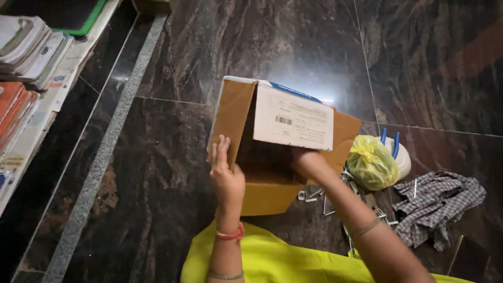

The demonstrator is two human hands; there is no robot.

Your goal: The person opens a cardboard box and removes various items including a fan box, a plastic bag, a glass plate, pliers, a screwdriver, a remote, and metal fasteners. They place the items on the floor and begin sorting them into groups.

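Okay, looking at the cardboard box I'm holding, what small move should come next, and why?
Probably draw the right hand out of the cardboard box: it reaches inside the open mouth, fingers hidden, while the left hand steadies a side flap.
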